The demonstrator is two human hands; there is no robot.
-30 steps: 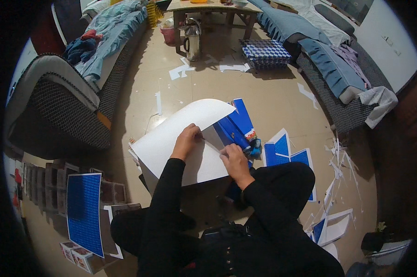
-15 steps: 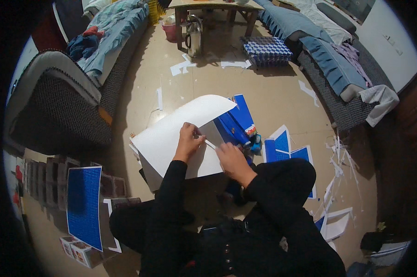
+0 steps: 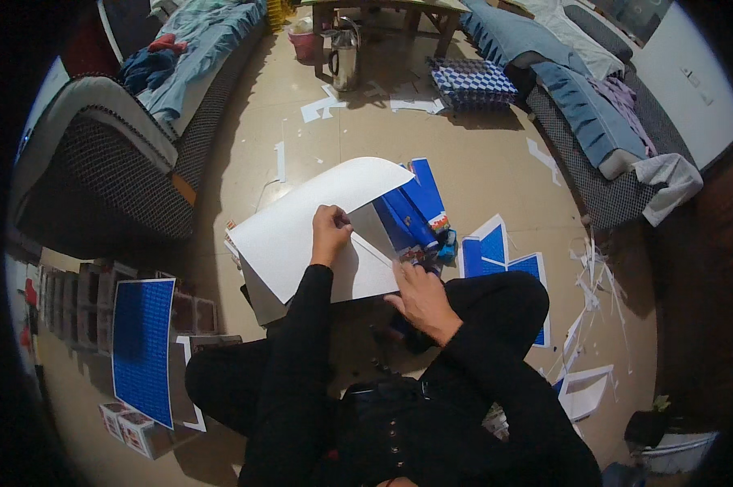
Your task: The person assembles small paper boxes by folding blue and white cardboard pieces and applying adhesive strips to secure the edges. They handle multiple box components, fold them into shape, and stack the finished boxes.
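Note:
I sit on the floor with a large white sheet of card [image 3: 301,219] in front of me, its top part folded up and over. My left hand [image 3: 331,232] pinches the folded edge near the middle of the sheet. My right hand [image 3: 420,295] presses flat on the sheet's lower right corner. Under the raised flap lies a blue printed card [image 3: 411,213], partly covered.
More blue-and-white card pieces [image 3: 504,260] lie to my right, with white paper strips [image 3: 597,276] beyond. A blue patterned sheet [image 3: 143,349] and small boxes [image 3: 131,422] sit at my left. Sofas [image 3: 98,154] flank both sides; a metal kettle [image 3: 346,53] and a checked stool [image 3: 472,81] stand ahead.
My right hand has slid down and back along the sheet toward my knee. The left hand keeps its pinch on the fold, and the sheet stays in place.

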